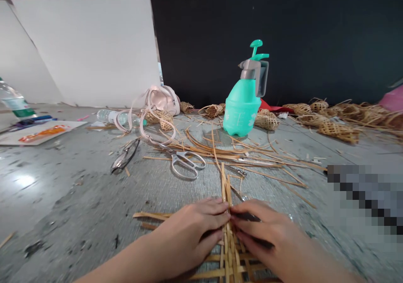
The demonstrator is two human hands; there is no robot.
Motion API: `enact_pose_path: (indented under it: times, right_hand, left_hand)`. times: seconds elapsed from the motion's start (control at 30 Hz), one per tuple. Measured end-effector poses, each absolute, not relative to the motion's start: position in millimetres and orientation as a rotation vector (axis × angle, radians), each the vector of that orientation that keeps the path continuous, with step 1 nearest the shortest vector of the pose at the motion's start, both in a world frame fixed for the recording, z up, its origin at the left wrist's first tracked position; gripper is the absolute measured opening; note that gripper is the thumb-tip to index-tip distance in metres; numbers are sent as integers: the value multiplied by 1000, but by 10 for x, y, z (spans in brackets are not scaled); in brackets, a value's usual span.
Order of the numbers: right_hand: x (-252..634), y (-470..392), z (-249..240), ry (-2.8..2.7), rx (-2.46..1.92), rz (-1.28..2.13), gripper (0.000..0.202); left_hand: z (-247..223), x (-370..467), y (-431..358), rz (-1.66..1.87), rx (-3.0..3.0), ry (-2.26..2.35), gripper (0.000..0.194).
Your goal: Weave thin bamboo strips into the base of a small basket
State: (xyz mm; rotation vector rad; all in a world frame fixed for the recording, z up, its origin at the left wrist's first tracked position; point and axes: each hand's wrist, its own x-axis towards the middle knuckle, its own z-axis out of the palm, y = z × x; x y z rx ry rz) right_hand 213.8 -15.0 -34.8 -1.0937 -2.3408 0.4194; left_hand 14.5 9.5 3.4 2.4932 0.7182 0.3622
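A flat lattice of woven bamboo strips point(231, 261) lies at the bottom centre, with upright strips running forward from it. My left hand point(198, 226) rests on its left side, fingertips closed against the upright strips. From the right, my right hand point(264, 228) presses its fingers to the same strips and has a dark, narrow object point(251, 217) in its grasp, mostly hidden by the fingers. More strip ends point(151, 216) stick out to the left from under my left hand.
Scissors point(185, 165), glasses point(125, 156) and loose strips point(261, 159) lie ahead. Beyond stand a green spray bottle point(241, 108), a pink bag point(162, 100) and woven pieces point(338, 129). A plastic bottle point(19, 104) and a painted sheet point(47, 132) are at left.
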Motion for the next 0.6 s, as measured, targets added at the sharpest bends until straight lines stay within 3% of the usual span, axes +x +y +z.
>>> enact_pose_path:
  times: [0.23,0.6]
  right_hand:
    - [2137,-149,-391,-2394,-1118,345,20]
    - [2094,-139,-385,-2343,-1139,386,21]
  left_hand:
    - [4,144,112,254,2531,696,35]
    - [-3,175,190,371,2491,630,32]
